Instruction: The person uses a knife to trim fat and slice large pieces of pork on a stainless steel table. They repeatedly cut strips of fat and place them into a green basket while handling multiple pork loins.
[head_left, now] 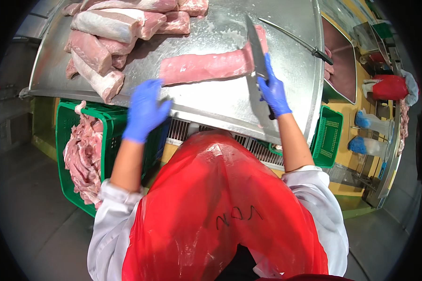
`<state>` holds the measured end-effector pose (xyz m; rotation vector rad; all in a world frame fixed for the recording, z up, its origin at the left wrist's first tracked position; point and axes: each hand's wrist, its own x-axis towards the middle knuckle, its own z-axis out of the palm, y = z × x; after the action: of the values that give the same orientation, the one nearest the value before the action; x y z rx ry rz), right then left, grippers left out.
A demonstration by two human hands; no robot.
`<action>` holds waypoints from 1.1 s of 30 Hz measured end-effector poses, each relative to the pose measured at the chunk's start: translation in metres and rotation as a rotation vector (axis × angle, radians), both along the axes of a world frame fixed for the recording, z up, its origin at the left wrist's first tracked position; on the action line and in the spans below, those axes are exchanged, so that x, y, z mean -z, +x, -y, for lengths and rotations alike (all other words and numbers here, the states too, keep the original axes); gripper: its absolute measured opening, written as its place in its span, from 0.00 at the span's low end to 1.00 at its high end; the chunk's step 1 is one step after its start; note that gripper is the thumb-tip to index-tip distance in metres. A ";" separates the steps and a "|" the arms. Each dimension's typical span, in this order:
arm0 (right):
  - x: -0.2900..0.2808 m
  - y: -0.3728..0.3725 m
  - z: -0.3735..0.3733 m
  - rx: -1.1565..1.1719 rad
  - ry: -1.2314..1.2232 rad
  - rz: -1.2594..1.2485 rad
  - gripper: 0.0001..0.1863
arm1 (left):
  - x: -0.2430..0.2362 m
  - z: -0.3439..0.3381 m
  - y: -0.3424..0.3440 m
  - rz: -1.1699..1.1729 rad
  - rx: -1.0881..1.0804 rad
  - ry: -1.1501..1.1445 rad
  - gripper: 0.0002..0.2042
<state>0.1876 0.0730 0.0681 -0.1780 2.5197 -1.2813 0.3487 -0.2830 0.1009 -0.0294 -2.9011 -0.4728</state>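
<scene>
My blue-gloved left hand [146,109] is open at the table's near edge, thumb apart, fingertips beside the left end of a long pink trimmed loin strip [201,66]; whether they touch it is unclear. My blue-gloved right hand [273,96] grips a long knife [254,47], whose blade points away from me over the strip's right end. A thin rod with a black handle [321,55], perhaps a sharpening steel, lies to the right. Several pale pork pieces [101,25] are piled at the upper left of the steel table [211,100].
A green crate [65,173] full of trimmings stands at lower left. On the right are a metal bin [342,70] with meat, a green basket [328,136], blue-and-clear bagged items [368,145] and another person in a red apron [387,88].
</scene>
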 end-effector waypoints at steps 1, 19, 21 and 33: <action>-0.003 -0.008 0.013 -0.028 -0.014 -0.021 0.41 | 0.027 -0.021 -0.029 0.035 0.068 -0.010 0.35; 0.045 0.050 -0.055 -0.544 0.377 0.180 0.43 | 0.146 -0.013 -0.157 0.638 -0.513 0.992 0.36; 0.046 0.048 -0.080 -0.576 0.320 0.181 0.41 | 0.146 -0.002 -0.125 0.641 -0.637 1.559 0.36; 0.007 0.108 -0.268 0.167 -0.135 0.247 0.44 | -0.076 -0.326 -0.349 0.308 0.278 1.348 0.31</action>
<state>0.2955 0.3410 0.0611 0.1560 2.2789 -1.4398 0.0002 0.0432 0.1765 -0.1588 -2.1858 -2.4596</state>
